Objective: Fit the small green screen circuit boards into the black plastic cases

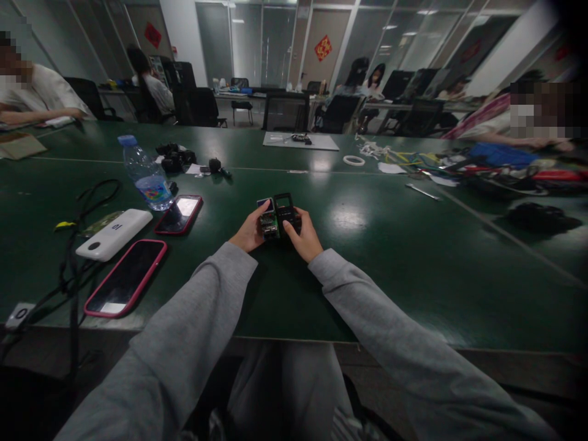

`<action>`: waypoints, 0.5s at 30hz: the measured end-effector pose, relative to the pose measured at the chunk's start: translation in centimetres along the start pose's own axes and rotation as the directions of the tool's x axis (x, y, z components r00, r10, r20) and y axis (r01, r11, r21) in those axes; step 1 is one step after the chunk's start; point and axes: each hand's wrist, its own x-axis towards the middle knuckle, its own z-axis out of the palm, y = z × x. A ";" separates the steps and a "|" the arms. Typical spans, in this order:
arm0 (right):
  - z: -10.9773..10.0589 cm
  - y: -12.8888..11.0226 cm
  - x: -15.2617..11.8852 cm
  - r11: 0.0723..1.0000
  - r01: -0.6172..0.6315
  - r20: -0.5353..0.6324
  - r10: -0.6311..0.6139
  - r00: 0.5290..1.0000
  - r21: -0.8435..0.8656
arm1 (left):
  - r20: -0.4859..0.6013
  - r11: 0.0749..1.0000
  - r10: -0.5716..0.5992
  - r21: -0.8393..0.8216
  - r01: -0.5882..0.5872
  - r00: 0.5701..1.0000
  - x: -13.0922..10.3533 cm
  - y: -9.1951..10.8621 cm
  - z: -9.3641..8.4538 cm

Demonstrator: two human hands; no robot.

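Observation:
My left hand [252, 228] is closed around the left side of a green circuit board [270, 225] with silvery connectors along its near edge. A small dark screen-like part shows at the board's far end, partly under my thumb. In my right hand [304, 236] is a black plastic case part [285, 212] with a rectangular opening at its far end; my thumb lies on its face. Board and case part are side by side above the green table [294, 294]. Whether they touch or are joined, I cannot tell. My fingers hide their undersides.
To the left are a water bottle [149, 180], two phones [126, 278] [180, 214], a white power bank [114, 234] and black cables. A grey board [301, 141] with small parts lies ahead. Tangled cables [505, 168] and a thin tool [421, 192] lie right. People sit around.

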 end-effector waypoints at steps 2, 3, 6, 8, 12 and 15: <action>0.0 -0.1 0.0 1.000 0.005 -0.004 -0.005 1.000 -0.006 | -0.001 1.000 0.000 0.004 0.000 1.000 0.0 0.0 0.0; 0.0 -0.1 0.0 1.000 0.008 -0.006 -0.009 1.000 -0.008 | -0.002 1.000 -0.001 0.004 0.001 1.000 0.0 0.0 0.0; 0.0 -0.1 0.0 1.000 0.016 -0.012 -0.016 1.000 -0.012 | -0.012 1.000 0.001 0.001 -0.001 1.000 0.0 0.0 0.2; 0.0 -0.1 0.0 1.000 0.015 -0.011 -0.015 1.000 -0.013 | -0.018 1.000 0.005 -0.002 -0.005 1.000 0.1 -0.1 0.2; 0.0 -0.1 0.0 1.000 0.022 -0.021 -0.022 1.000 -0.021 | -0.012 1.000 -0.001 -0.012 0.000 1.000 0.0 0.0 0.3; 0.0 0.0 0.0 0.999 0.030 -0.031 -0.031 0.999 -0.028 | 0.005 1.000 0.000 -0.014 0.000 1.000 -0.2 0.1 0.3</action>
